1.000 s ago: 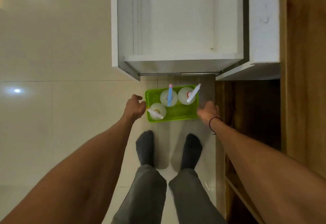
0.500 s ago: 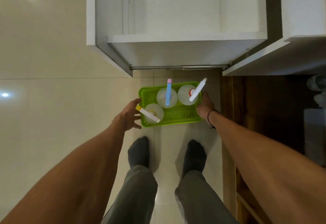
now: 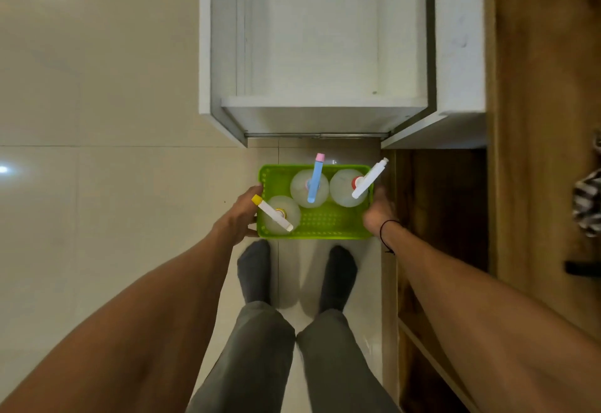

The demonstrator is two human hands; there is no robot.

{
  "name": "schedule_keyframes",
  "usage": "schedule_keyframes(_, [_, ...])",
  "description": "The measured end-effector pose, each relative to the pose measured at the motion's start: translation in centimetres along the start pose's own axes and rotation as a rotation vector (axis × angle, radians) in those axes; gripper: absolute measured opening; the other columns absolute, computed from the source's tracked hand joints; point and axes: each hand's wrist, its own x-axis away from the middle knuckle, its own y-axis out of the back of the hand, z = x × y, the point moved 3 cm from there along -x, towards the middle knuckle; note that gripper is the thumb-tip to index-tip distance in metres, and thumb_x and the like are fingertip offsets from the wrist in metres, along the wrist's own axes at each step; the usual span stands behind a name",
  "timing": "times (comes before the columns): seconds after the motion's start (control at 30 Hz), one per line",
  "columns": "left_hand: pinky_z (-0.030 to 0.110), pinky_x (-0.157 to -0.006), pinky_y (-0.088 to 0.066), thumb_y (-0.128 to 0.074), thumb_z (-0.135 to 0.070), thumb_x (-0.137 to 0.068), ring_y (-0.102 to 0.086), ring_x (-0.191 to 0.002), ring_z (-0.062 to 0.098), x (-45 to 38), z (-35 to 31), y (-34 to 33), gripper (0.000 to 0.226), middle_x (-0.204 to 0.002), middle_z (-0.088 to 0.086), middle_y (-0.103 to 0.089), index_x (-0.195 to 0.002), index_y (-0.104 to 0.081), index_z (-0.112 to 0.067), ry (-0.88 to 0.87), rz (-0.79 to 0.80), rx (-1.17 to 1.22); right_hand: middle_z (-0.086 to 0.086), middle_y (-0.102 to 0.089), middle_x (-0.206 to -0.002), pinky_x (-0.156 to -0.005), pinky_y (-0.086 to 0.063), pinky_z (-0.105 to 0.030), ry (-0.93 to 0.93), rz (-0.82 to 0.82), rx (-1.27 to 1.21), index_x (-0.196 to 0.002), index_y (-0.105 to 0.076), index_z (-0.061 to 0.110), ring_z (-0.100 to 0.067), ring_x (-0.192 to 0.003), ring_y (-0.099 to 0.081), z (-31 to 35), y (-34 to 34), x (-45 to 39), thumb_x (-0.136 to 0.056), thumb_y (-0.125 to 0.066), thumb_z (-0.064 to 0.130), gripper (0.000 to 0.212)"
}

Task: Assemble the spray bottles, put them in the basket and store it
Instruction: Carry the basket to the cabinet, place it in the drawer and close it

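Observation:
A green plastic basket (image 3: 328, 222) sits on the floor just beyond my feet. Three clear spray bottles stand in it: one with a yellow-tipped white sprayer (image 3: 272, 213) at the near left, one with a blue sprayer and pink tip (image 3: 314, 180) at the back middle, one with a white sprayer and red collar (image 3: 367, 179) at the back right. My left hand (image 3: 240, 215) grips the basket's left end. My right hand (image 3: 379, 211) grips its right end; a black band is on that wrist.
An open white cabinet (image 3: 318, 48) with an empty shelf stands right behind the basket, its doors swung out to both sides. Wooden furniture (image 3: 536, 120) runs along the right. Glossy beige floor tiles (image 3: 97, 185) spread to the left. My socked feet (image 3: 255, 271) stand close to the basket.
Both hands have come in from beside the basket and closed on its two short ends. The basket stays in about the same spot on the floor.

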Motion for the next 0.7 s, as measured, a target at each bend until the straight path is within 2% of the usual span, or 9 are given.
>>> schedule_keyframes(0.07, [0.051,-0.099,-0.051,-0.036,-0.058,-0.108,-0.059,-0.131,0.035,3.9,-0.8,0.1,0.058,-0.144,0.016,-0.062,-0.147,-0.054,-0.019,0.005,0.002,-0.015,-0.022,-0.049,-0.144,-0.104,-0.047,-0.047,0.003,0.004,0.018,-0.156,-0.035,0.025,-0.044,-0.134,-0.051,0.8,1.8,3.2,-0.100,-0.039,0.003,0.060])
schedule_keyframes(0.13, [0.053,-0.102,-0.049,-0.036,-0.057,-0.109,-0.057,-0.134,0.037,8.2,-1.9,0.5,0.058,-0.146,0.017,-0.060,-0.151,-0.050,-0.021,-0.003,-0.012,-0.025,-0.023,-0.050,-0.141,-0.093,-0.046,-0.041,0.009,0.007,0.009,-0.150,-0.041,0.020,-0.043,-0.128,-0.053,2.1,3.6,6.6,-0.101,-0.039,0.006,0.051])
schedule_keyframes(0.2, [0.056,-0.106,-0.048,-0.037,-0.057,-0.109,-0.056,-0.135,0.039,12.4,-2.9,1.0,0.056,-0.148,0.017,-0.059,-0.153,-0.048,-0.023,-0.017,-0.030,-0.038,-0.021,-0.051,-0.138,-0.088,-0.043,-0.037,0.006,0.003,-0.022,-0.146,-0.044,0.019,-0.040,-0.125,-0.054,3.5,5.5,9.9,-0.104,-0.041,0.013,0.042])
schedule_keyframes(0.37, [0.061,-0.110,-0.048,-0.037,-0.056,-0.110,-0.056,-0.135,0.040,21.4,-5.8,2.4,0.056,-0.149,0.018,-0.057,-0.152,-0.048,-0.021,-0.017,-0.038,-0.010,-0.019,-0.052,-0.134,-0.087,-0.041,-0.037,-0.016,0.018,-0.070,-0.143,-0.045,0.018,-0.039,-0.121,-0.055,7.8,10.5,17.4,-0.107,-0.040,0.025,0.037])
schedule_keyframes(0.43, [0.059,-0.106,-0.050,-0.038,-0.056,-0.109,-0.057,-0.132,0.038,24.1,-7.5,2.9,0.052,-0.147,0.017,-0.058,-0.144,-0.052,-0.021,-0.018,-0.033,-0.019,-0.019,-0.051,-0.136,-0.089,-0.041,-0.039,-0.033,0.007,-0.100,-0.142,-0.045,0.018,-0.038,-0.117,-0.053,9.5,12.4,19.5,-0.107,-0.039,0.029,0.037])
schedule_keyframes(0.57, [0.049,-0.092,-0.053,-0.042,-0.055,-0.107,-0.062,-0.118,0.033,27.4,-11.5,3.3,0.046,-0.139,0.014,-0.063,-0.133,-0.060,-0.022,-0.035,-0.005,-0.065,-0.021,-0.051,-0.134,-0.083,-0.042,-0.042,0.004,0.036,-0.062,-0.143,-0.042,0.017,-0.038,-0.109,-0.054,12.4,15.4,21.5,-0.105,-0.037,0.018,0.038])
schedule_keyframes(0.6, [0.048,-0.090,-0.053,-0.043,-0.056,-0.106,-0.063,-0.116,0.032,27.9,-12.6,3.4,0.046,-0.137,0.013,-0.065,-0.132,-0.061,-0.023,-0.047,0.000,-0.077,-0.021,-0.051,-0.134,-0.083,-0.042,-0.042,0.012,0.034,-0.071,-0.144,-0.041,0.017,-0.038,-0.109,-0.054,13.0,16.0,21.7,-0.105,-0.037,0.017,0.039])
schedule_keyframes(0.7, [0.047,-0.091,-0.052,-0.041,-0.059,-0.105,-0.064,-0.115,0.029,28.7,-16.1,3.2,0.048,-0.130,0.008,-0.069,-0.130,-0.064,-0.025,-0.080,0.001,-0.102,-0.023,-0.050,-0.141,-0.089,-0.044,-0.042,0.015,0.037,-0.100,-0.149,-0.040,0.018,-0.043,-0.127,-0.054,14.9,17.9,21.3,-0.106,-0.040,0.017,0.043])
